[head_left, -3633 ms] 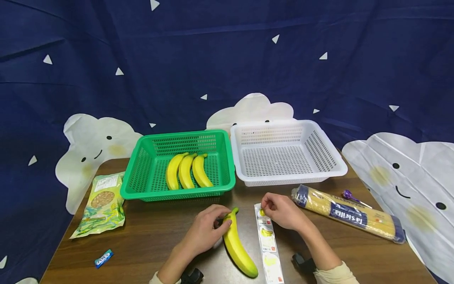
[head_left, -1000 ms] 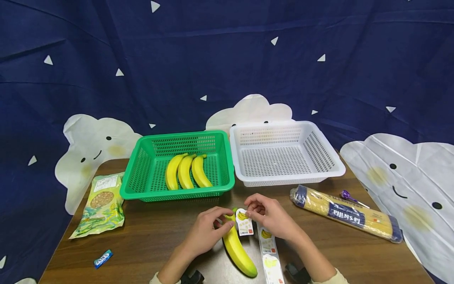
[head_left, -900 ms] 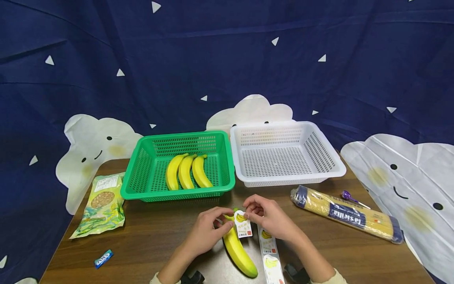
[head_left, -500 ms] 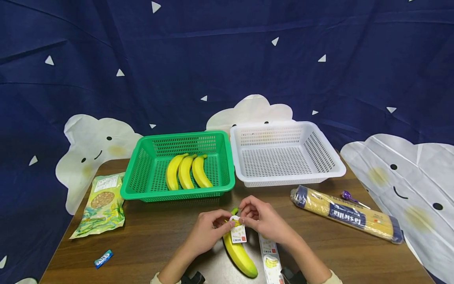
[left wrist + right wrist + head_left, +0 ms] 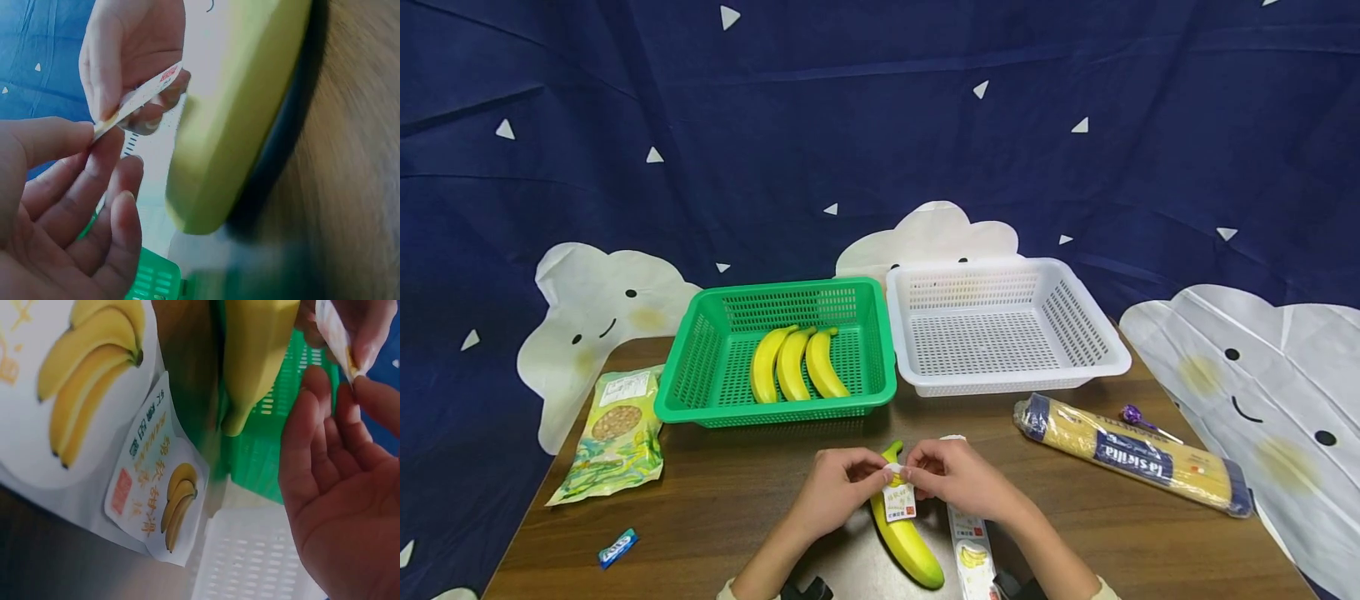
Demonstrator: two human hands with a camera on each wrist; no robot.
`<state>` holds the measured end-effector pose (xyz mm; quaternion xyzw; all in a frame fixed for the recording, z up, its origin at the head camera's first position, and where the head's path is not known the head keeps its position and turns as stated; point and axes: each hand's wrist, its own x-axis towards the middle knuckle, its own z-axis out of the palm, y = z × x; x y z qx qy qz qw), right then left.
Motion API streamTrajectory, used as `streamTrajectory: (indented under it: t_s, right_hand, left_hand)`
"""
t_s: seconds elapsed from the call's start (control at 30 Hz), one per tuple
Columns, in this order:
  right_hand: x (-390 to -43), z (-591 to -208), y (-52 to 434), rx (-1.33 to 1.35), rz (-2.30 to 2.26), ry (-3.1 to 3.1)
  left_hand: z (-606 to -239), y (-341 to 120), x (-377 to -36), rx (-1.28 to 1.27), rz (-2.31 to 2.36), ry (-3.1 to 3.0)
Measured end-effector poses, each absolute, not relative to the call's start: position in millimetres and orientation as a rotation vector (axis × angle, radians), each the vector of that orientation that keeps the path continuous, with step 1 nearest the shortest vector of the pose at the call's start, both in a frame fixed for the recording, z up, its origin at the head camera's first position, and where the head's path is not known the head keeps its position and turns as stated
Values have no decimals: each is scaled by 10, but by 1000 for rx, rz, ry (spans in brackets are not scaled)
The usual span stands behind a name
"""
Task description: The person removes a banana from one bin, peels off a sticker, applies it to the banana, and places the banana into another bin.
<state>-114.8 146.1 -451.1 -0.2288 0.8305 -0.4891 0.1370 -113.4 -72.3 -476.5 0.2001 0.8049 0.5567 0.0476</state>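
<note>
Both hands (image 5: 842,487) now pinch the sticker (image 5: 898,500), seemingly over the banana (image 5: 910,546).

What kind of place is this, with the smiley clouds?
Probably a set-up recording corner, not a kitchen: a wooden table before a dark blue backdrop with smiling paper clouds, and a green basket and a white basket set side by side.

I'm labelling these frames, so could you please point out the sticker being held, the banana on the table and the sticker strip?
sticker (image 5: 900,502), head view, its printed face.
banana (image 5: 916,552), head view, lower body.
sticker strip (image 5: 972,550), head view, middle of the backing.
</note>
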Motion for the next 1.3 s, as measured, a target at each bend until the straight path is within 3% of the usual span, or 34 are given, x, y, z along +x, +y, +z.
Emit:
streamTrajectory:
  t_s: [0.37, 1.3]
  right_hand:
    - [-1182, -4668, 1440, -710, -1391, 2279]
    - [-1122, -4790, 1317, -583, -1238, 2256]
  left_hand:
    - [-4756, -772, -997, 397, 1676, 2362]
    - [-4985, -790, -959, 334, 1594, 2348]
